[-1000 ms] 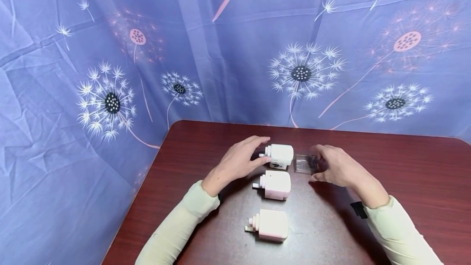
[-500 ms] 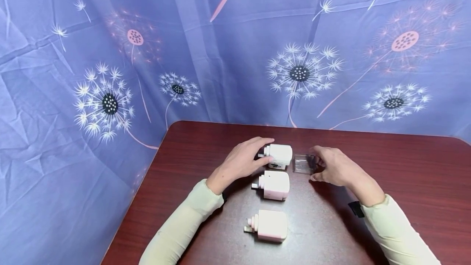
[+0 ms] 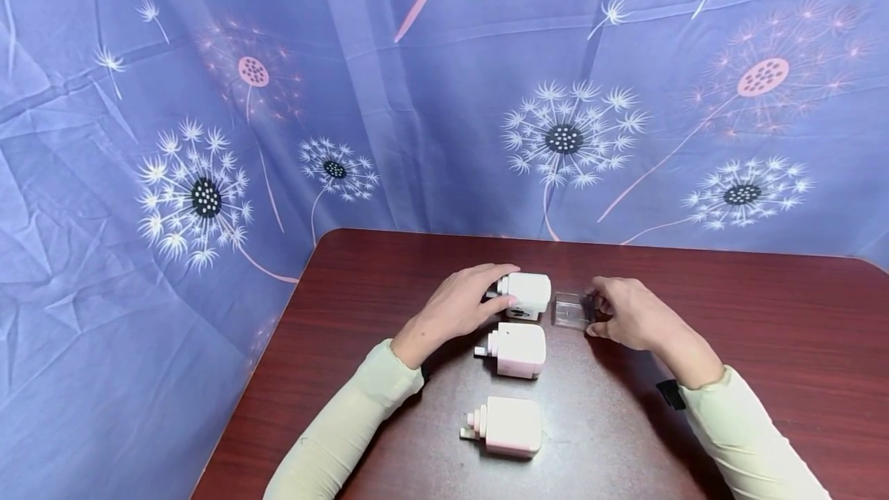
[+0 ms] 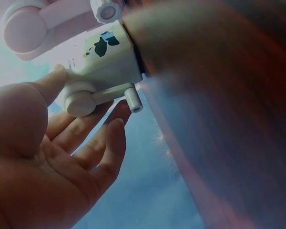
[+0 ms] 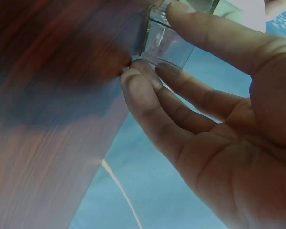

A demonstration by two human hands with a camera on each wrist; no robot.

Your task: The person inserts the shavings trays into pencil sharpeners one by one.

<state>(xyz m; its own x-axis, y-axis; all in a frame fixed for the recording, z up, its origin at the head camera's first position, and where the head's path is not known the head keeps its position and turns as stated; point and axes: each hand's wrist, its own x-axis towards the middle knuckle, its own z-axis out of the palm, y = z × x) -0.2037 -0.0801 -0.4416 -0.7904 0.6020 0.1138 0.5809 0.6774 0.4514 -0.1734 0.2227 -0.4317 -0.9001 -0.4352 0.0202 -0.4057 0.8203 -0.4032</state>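
My left hand [image 3: 454, 303] holds the farthest white crank-handled pencil sharpener [image 3: 529, 290], thumb on its near side and fingers on the far side. Dark patches are printed on its body, and its crank [image 4: 114, 94] shows in the left wrist view. Just right of the sharpener, a clear plastic shavings drawer [image 3: 569, 311] sits low at the table. My right hand [image 3: 635, 313] pinches the drawer's right end between thumb and fingertips. In the right wrist view the clear drawer [image 5: 169, 45] has see-through walls; my fingers hide part of it.
Two more pale pink-white crank sharpeners stand nearer me in a column, the middle one [image 3: 521, 349] and the nearest one [image 3: 514, 427], cranks pointing left. They share a dark red-brown wooden table [image 3: 764, 315]. A blue dandelion-print cloth [image 3: 444, 137] hangs behind its back edge.
My left hand has shifted slightly right, its fingers coming further over the far sharpener. The right hand stays at the clear drawer with hardly any movement. The head view has drifted a little.
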